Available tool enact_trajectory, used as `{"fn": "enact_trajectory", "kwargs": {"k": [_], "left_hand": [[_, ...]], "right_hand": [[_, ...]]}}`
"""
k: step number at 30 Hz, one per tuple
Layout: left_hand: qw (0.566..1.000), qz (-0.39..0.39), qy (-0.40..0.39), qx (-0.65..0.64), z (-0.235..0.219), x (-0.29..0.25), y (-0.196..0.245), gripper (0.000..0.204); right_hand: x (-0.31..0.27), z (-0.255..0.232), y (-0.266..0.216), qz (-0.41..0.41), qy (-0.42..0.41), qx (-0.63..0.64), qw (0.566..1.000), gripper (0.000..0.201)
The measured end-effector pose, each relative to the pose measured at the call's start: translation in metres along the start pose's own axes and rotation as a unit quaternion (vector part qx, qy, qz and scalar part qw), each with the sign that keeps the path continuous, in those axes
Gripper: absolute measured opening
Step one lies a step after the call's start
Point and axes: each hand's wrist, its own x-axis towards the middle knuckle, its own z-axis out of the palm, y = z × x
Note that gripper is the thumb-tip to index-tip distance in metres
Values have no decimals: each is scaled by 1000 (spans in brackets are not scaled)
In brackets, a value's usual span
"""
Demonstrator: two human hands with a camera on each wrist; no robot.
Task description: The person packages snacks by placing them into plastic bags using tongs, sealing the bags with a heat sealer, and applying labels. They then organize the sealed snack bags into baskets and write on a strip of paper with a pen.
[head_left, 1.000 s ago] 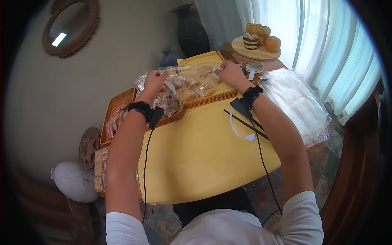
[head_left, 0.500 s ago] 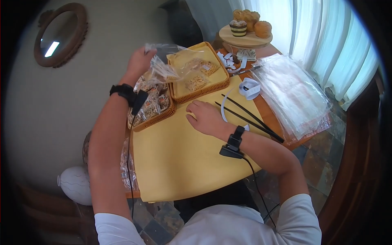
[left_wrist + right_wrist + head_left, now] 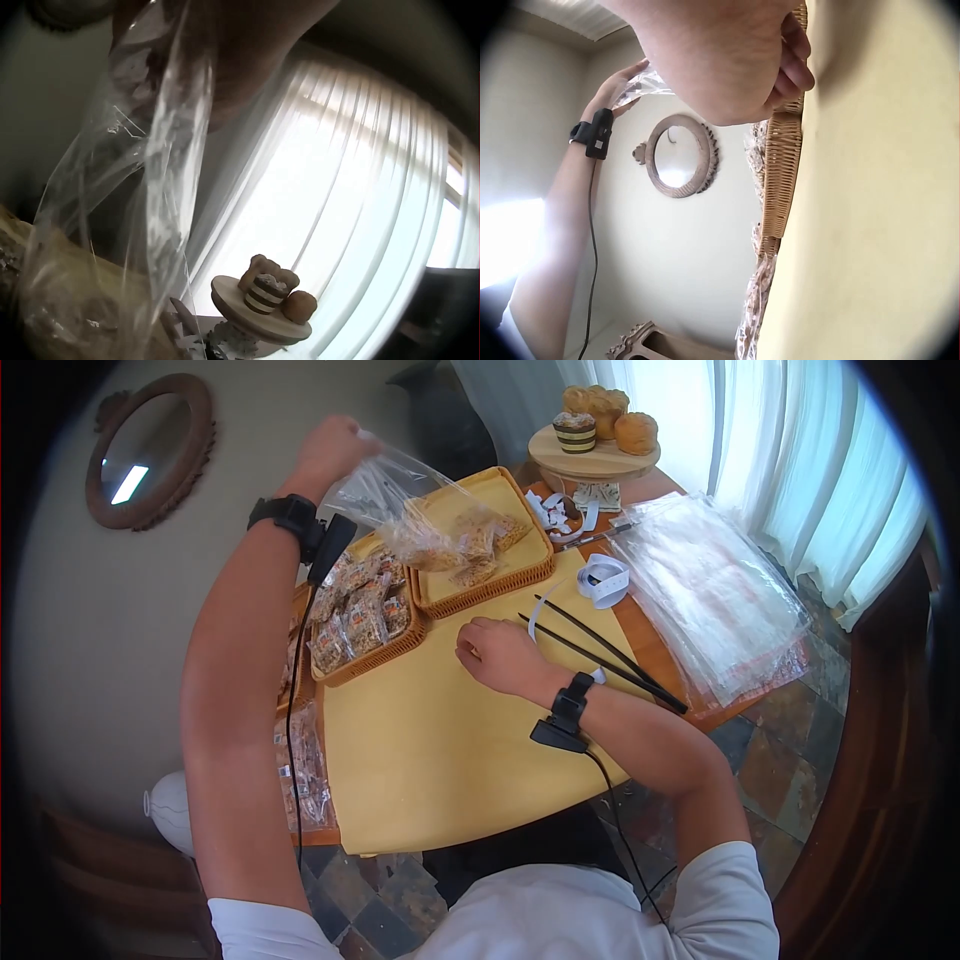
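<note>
Raised at the upper left, my left hand [image 3: 335, 455] grips the gathered top of a clear plastic bag [image 3: 385, 500]. In the left wrist view the bag [image 3: 161, 165] hangs in long creases below the hand. Several small packets of golden, crumbly snack [image 3: 475, 548] show at its lower end, over the yellow-lined wicker tray [image 3: 485, 596]. My right hand [image 3: 500, 657] is low over the yellow sheet [image 3: 440, 760], fingers loosely bent and holding nothing; in the right wrist view the hand [image 3: 720, 60] is close to the sheet, near the tray's woven side.
A second wicker tray [image 3: 375, 668] holds several wrapped snack packets [image 3: 365, 622]. Right of my right hand lie two black sticks [image 3: 600, 640] and a white tape roll [image 3: 605, 582]. Flat clear bags [image 3: 715, 590] cover the right side. A cake stand [image 3: 580, 465] bears breads behind.
Both hands were at the bag's top a second ago. My right hand has let go and come down to the sheet, while my left hand has lifted the bag's top up and left.
</note>
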Motion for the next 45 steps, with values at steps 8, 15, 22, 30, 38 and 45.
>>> {"fn": "enact_trajectory", "kwargs": {"k": [8,15,22,30,38,45], "left_hand": [[978,-14,92,-185,-42,-9,-14,40],[954,-76,109,-270,-115,-91,-48,33],[848,-163,194,-466,-109,-288,-103,15],[793,-337,95,-498,41,-451,-86,25],[887,-273,62,-368,49,-494,-50,86],[996,30,-65,-61,60,-510,-28,69]], "right_hand": [[-1,1,1,1,-10,8,1000,13],[1,-6,-3,12,-9,3,1000,15],[47,-41,-3,44,60,-109,991,22],[143,-88,14,139,20,-1,990,37],[57,-104,-53,91,-28,78,992,45],[18,-87,-40,251,-158,28,955,59]]}}
